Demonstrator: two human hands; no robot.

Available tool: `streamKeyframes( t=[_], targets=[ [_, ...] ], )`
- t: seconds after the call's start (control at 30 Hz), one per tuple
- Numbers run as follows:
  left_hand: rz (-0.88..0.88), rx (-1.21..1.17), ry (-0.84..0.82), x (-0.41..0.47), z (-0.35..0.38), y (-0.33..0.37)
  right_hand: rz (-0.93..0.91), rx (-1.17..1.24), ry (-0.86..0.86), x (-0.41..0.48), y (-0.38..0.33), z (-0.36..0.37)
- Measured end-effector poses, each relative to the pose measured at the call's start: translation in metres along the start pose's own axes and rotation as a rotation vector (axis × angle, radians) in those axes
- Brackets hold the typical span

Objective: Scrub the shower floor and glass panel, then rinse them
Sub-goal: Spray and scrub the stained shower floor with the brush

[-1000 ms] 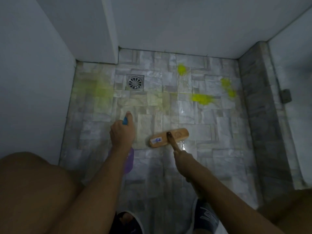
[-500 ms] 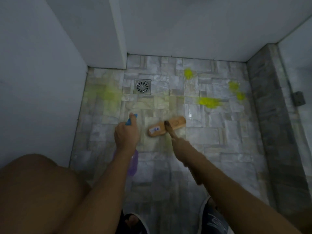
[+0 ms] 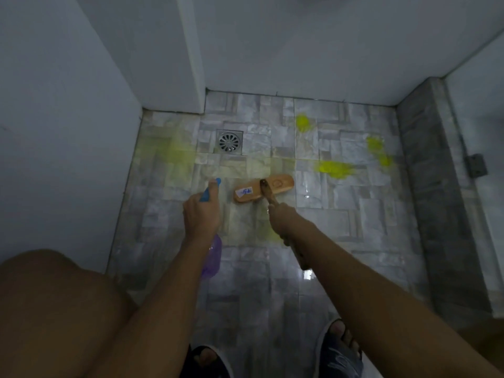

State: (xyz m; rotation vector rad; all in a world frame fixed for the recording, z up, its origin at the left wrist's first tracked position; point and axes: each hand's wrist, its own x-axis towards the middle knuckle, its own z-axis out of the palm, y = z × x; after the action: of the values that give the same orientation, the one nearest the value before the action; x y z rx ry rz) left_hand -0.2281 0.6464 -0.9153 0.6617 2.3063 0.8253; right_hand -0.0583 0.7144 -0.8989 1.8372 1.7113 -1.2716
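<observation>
Head view: right grip (image 3: pixel 282 217) clasps the brush (image 3: pixel 263 188) handle, likely stiff and light; left grip (image 3: pixel 200 216) holds the bottle (image 3: pixel 212 259); the floor (image 3: pixel 354 227) looks slick.

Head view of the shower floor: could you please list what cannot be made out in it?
Spray bottle: head view, purple body mostly behind the left hand and forearm; fill level unknown.
Brush head: bristles hidden beneath its wooden back.
Brush handle: middle covered by the right hand and forearm.
Label on the brush head: too small to read.
Right sandal: cut off by the bottom edge.
</observation>
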Motion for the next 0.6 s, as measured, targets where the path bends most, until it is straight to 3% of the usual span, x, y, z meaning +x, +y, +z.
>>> streamKeyframes(
  t=[0.17, 0.33, 0.5, 0.6],
  targets=[
    [0.069, -0.037, -0.048, -0.005, 0.008, 0.013, 0.152, 0.135, -0.009, -0.041, 0.07, 0.011],
    [0.254, -0.002, -0.193, -0.012, 0.045, 0.039, 0.343, 0.275, 0.123, -0.038, 0.103, -0.052],
    [0.418, 0.077, -0.339, -0.027, 0.098, 0.075, 0.339, 0.417, 0.194, -0.024, 0.122, -0.098],
    [0.345, 0.086, -0.329, -0.036, 0.125, 0.094, 0.333, 0.385, 0.142, -0.018, 0.128, -0.109]
  ],
)
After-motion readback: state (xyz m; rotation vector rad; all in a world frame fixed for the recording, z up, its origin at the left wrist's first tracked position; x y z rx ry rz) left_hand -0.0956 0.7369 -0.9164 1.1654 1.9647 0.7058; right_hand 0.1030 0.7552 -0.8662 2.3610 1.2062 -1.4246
